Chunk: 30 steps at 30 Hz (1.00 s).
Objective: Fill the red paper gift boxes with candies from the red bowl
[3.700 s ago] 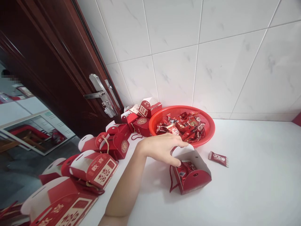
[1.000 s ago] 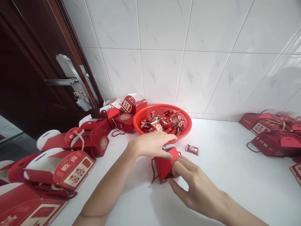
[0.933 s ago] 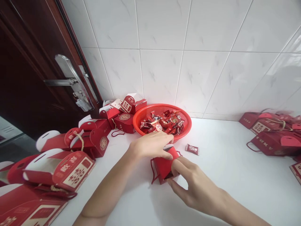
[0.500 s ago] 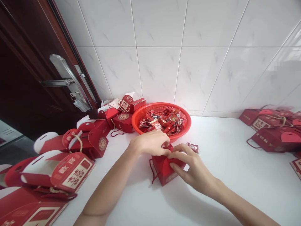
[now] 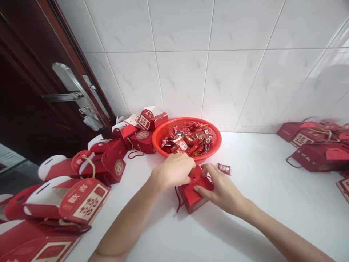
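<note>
A small red gift box [image 5: 194, 203] with a dark red cord handle rests on the white tabletop in front of me. My left hand [image 5: 174, 170] reaches over its far left side, fingers bent down onto the top flaps, the fingertips partly hidden. On the right side, my right hand [image 5: 222, 189] grips the box, thumb pressed on the top flap and fingers bent over the far edge. One wrapped candy [image 5: 224, 168] in a dark red wrapper lies just behind the right hand. Beyond the box stands a red plastic basket [image 5: 156, 140] holding many wrapped candies [image 5: 188, 142].
Red boxes [image 5: 81, 198], several with raised flaps, line the left side of the table and stretch back to the basket. More red boxes [image 5: 317, 158] sit at the right. Behind are a white tiled wall [image 5: 182, 80] and a dark door [image 5: 27, 72] with a metal handle.
My right thumb has shifted lower on the box's top flap, and the right fingers have moved back to its far edge. The flaps lie flatter, and more of the top shows.
</note>
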Motion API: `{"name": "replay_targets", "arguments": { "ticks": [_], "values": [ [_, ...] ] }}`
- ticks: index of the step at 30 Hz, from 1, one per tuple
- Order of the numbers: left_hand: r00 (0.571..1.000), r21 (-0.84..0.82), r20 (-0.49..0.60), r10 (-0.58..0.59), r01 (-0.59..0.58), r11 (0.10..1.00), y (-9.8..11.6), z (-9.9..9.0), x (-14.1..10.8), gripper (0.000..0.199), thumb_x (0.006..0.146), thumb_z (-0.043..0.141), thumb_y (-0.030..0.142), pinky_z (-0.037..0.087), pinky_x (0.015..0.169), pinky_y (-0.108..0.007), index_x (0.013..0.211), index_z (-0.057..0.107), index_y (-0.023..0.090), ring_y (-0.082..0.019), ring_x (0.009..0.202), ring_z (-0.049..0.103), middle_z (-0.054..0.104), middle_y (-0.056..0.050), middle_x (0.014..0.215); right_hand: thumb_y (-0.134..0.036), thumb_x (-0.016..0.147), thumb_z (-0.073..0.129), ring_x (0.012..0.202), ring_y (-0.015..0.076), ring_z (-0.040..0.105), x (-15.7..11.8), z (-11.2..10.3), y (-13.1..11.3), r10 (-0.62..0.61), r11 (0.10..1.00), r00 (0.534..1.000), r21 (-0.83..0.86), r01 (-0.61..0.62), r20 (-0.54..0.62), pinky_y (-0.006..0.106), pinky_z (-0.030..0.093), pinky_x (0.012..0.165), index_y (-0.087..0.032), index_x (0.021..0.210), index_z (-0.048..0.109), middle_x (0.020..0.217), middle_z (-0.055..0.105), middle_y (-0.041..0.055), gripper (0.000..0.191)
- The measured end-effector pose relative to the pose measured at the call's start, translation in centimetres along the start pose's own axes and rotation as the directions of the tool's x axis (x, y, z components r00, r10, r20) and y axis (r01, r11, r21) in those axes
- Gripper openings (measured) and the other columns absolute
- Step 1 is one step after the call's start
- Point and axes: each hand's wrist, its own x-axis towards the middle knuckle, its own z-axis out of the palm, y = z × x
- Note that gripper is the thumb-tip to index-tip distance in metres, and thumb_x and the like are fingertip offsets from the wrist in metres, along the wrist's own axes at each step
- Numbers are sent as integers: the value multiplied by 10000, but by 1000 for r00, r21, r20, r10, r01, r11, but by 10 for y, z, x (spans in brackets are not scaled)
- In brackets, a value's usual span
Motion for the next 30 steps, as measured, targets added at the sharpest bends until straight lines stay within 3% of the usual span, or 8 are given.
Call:
{"name": "replay_targets", "arguments": {
  "ticks": [3,7,12,16,19,22,26,30],
  "values": [
    [1000,-46,31,1,0,999,1,1,0,141,760,584,143,287,525,-298,640,542,203,-180,608,542,594,-10,641,-338,862,678,720,179,583,1,0,2,34,999,999,30,-35,25,291,436,633,-241,951,444,889,640,8,268],
    [996,-161,91,1,13,987,-7,3,5,175,776,597,213,275,510,-292,649,476,213,-172,590,508,558,5,636,-400,818,727,656,161,537,5,0,5,66,998,998,-13,-66,22,271,386,597,-249,829,393,770,597,-29,367],
    [996,-186,91,-15,31,982,-9,2,4,179,776,598,237,265,515,-291,676,450,219,-171,593,497,551,10,663,-422,782,766,584,124,443,7,0,3,56,997,998,-58,-57,-28,250,324,556,-244,715,335,673,522,-58,471],
    [996,-156,82,-39,51,986,-7,1,2,214,806,593,257,276,518,-288,676,427,219,-180,626,526,570,6,691,-400,801,769,582,116,437,5,1,0,22,997,999,-78,-25,-43,259,326,611,-222,743,445,673,533,-60,374],
    [997,-177,70,19,-6,984,-5,2,2,197,816,588,228,294,527,-284,687,439,217,-190,680,568,606,3,721,-371,836,753,647,134,501,3,4,-3,-33,997,999,-77,31,-31,278,347,691,-216,921,590,744,590,-37,240],
    [996,-191,44,79,-69,979,-5,4,4,160,813,581,182,312,548,-281,707,464,213,-191,724,591,637,-1,768,-358,857,736,679,146,535,2,7,-6,-47,992,999,-122,44,-24,296,351,734,-220,1034,643,782,614,-15,243],
    [996,-172,42,73,-65,983,-5,6,4,166,808,556,165,305,550,-284,699,442,215,-195,733,581,619,-3,762,-395,878,708,643,135,505,1,7,-8,-34,978,999,-208,30,-13,298,334,717,-192,879,640,759,603,-6,214],
    [999,-148,43,-29,35,988,-5,5,2,138,799,570,228,336,560,-284,739,446,222,-211,791,588,631,-29,859,-388,892,696,620,123,492,1,7,-10,-34,968,999,-250,31,-6,289,314,695,-189,808,593,725,602,-22,239]
  ]
}}
